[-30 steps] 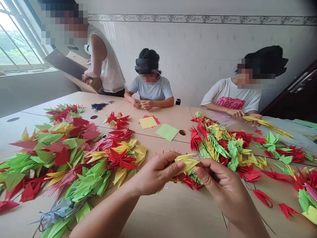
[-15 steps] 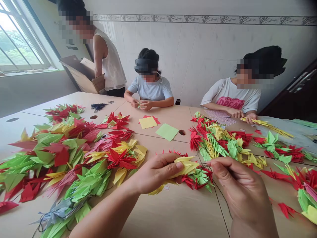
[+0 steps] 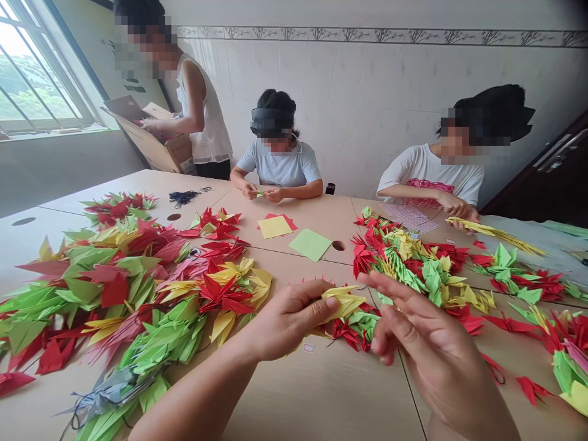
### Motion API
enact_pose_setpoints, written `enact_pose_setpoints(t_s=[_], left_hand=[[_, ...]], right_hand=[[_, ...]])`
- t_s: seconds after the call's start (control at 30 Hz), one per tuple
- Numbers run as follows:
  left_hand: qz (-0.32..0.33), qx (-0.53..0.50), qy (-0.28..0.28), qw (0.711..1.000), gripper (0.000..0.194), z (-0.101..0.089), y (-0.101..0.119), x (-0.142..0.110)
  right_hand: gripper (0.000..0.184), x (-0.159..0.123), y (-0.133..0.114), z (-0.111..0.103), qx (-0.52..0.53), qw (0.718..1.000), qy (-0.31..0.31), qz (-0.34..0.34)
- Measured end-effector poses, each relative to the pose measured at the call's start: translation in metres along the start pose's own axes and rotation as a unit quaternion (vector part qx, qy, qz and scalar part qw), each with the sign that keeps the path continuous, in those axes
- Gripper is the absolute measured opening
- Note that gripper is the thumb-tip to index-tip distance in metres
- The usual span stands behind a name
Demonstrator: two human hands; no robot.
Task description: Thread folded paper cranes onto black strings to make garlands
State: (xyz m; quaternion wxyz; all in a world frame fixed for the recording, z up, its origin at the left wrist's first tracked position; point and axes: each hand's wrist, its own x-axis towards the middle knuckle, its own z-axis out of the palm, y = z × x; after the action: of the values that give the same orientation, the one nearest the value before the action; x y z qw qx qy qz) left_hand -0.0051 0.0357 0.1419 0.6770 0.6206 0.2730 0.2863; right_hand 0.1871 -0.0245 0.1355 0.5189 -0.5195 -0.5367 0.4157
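My left hand point(image 3: 294, 312) holds the yellow folded-paper bundle point(image 3: 344, 304) above the desk point(image 3: 321, 398), thumb pressed flat on its near side, fingers mostly hidden behind. Between three and four o'clock from it, my right hand point(image 3: 429, 337) is loosely spread, with nothing visible in its grip. I judge the bundle nearly weightless, crisp along its folds and easily crushed, so the layered body is the place to pinch, lightly, and the pointed tips are best left alone. Close by at four o'clock lie red and green folded pieces point(image 3: 362, 324); whether they touch the bundle I cannot tell, but they could snag. A mixed heap point(image 3: 408, 269) sits at two o'clock, a larger pile point(image 3: 138, 275) spreads at nine, a green paper square point(image 3: 310, 245) lies at eleven.
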Motion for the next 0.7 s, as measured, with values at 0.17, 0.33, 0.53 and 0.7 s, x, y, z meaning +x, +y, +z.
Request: enact_pose_setpoints(t_s=[0.17, 0.33, 0.53, 0.7], left_hand=[[0.016, -0.018, 0.000, 1.000, 0.028, 0.000, -0.001, -0.001], [0.008, 0.017, 0.004, 1.000, 0.030, -0.002, 0.002, -0.002], [-0.017, 0.002, -0.017, 1.000, 0.033, 0.001, 0.001, -0.001], [-0.007, -0.028, -0.042, 0.999, 0.028, 0.001, 0.001, 0.000]], right_hand=[[0.043, 0.002, -0.004, 0.015, 0.036, 0.994, -0.089, 0.061], [0.024, 0.005, -0.002, 0.014, -0.019, 0.997, -0.071, 0.017], [0.021, 0.005, 0.006, 0.009, -0.008, 1.000, 0.016, -0.012], [0.021, 0.006, 0.005, 0.007, 0.001, 0.999, -0.039, -0.015]])
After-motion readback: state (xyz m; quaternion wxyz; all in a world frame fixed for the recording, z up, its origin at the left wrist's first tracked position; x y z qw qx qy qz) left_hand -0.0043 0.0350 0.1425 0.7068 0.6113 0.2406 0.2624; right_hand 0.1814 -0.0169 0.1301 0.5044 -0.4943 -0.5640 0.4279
